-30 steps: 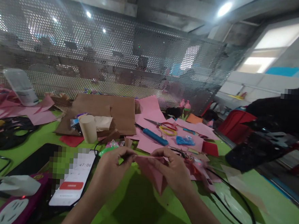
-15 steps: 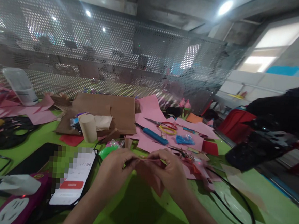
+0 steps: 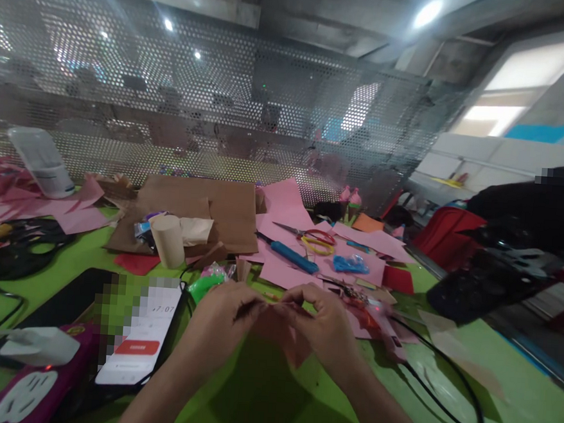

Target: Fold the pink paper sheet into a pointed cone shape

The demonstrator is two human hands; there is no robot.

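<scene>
Between my two hands hangs a piece of pink paper (image 3: 287, 336), its top edge pinched and its lower part drooping above the green table. My left hand (image 3: 226, 317) is closed, thumb and fingertips on the paper's upper left edge. Close beside it, my right hand (image 3: 321, 320) pinches the same edge from the right. The fingertips of both hands nearly meet. Just beyond the left hand lies a bright green packet (image 3: 206, 285). A pink glue gun (image 3: 389, 332) with a black cord rests to the right of my right hand.
Scissors (image 3: 309, 236), a blue-handled tool (image 3: 293, 256) and pink sheets (image 3: 282, 202) lie at the back. A cardboard tube (image 3: 168, 241) stands before brown cardboard (image 3: 224, 207). On the left are a phone (image 3: 142, 337), a purple power strip (image 3: 29, 381) and a white bottle (image 3: 41, 162).
My right hand's fingers have shifted slightly along the paper's top edge, and the hanging paper has turned a little. Both hands stay in nearly the same place.
</scene>
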